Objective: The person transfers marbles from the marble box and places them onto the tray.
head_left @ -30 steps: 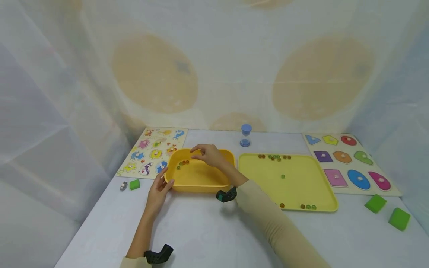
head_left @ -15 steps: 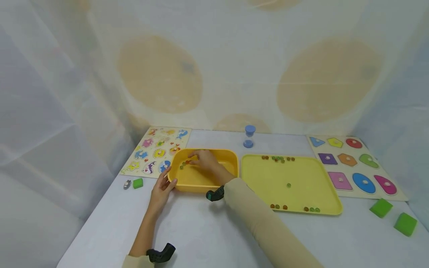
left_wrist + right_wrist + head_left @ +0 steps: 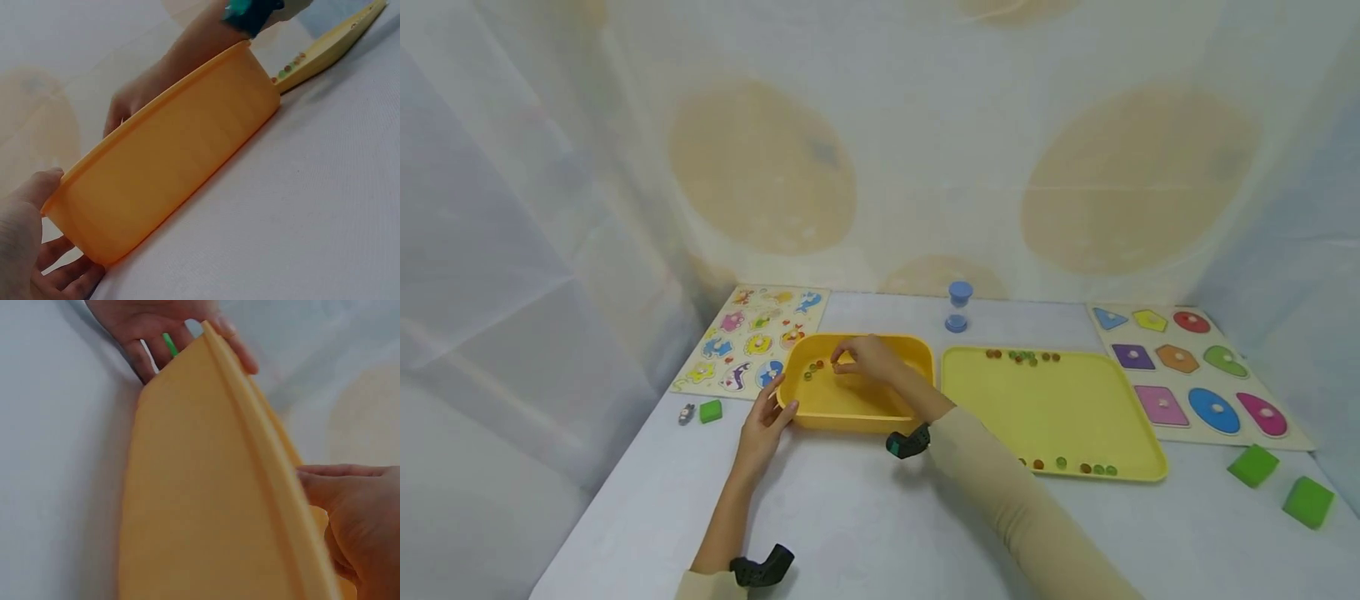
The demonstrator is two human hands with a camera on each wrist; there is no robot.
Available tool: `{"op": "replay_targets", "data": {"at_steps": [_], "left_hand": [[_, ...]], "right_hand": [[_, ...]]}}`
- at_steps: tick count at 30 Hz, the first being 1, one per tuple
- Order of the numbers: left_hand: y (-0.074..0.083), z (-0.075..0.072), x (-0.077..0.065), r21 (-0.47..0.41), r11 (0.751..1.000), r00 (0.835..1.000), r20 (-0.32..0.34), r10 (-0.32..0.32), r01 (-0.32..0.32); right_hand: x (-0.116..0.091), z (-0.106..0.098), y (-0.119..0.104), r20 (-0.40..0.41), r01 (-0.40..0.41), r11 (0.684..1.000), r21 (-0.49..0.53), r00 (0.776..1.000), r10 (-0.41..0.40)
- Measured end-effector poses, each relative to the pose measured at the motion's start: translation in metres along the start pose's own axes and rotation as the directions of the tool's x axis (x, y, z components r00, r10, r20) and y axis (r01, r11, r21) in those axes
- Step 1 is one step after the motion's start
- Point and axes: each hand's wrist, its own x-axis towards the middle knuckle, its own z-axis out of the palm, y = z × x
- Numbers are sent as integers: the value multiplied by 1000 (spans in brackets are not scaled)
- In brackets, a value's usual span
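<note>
My left hand [image 3: 762, 427] grips the left end of a deep yellow-orange plastic tub [image 3: 842, 422]. In the left wrist view the thumb lies at the tub's rim [image 3: 156, 103] and the other fingers are against its outer wall. Inside the tub is my right hand [image 3: 871, 360], low over the floor, its thumb and index finger pinching a small amber marble [image 3: 834, 364]. Several orange and green marbles [image 3: 808, 376] lie to the left of those fingertips. From the right wrist the tub wall hides the fingertips.
A shallow yellow tray [image 3: 1022, 408] holds more marbles along its back and front edges, right of the tub. An animal puzzle board [image 3: 718, 367] and a shape puzzle board [image 3: 1157, 367] flank them. Behind stands a blue sand timer [image 3: 958, 307]; green blocks [image 3: 1253, 465] lie at right.
My right hand has dipped to the marbles in the tub, pinched one and drawn back slightly right. A green marble has rolled to the tray's front edge. The left hand keeps its grip.
</note>
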Motion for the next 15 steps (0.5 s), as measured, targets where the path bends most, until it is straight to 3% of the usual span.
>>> {"op": "replay_targets", "data": {"at_steps": [4,8,12,15], "left_hand": [[-4,-1,2,-2,1000,1000,1,22,-22],[-2,0,-1,13,999,999,-9,36,-35],[-3,0,-1,12,999,999,-14,31,-30],[-3,1,-1,12,1000,1000,-12,17,-17]], "right_hand": [[-38,-32,9,-125,74,996,49,990,-68],[-84,-63,35,-243,101,995,25,966,-92],[-136,-85,72,-301,37,999,34,953,-25],[-174,-92,101,-318,-80,997,11,945,79]]}}
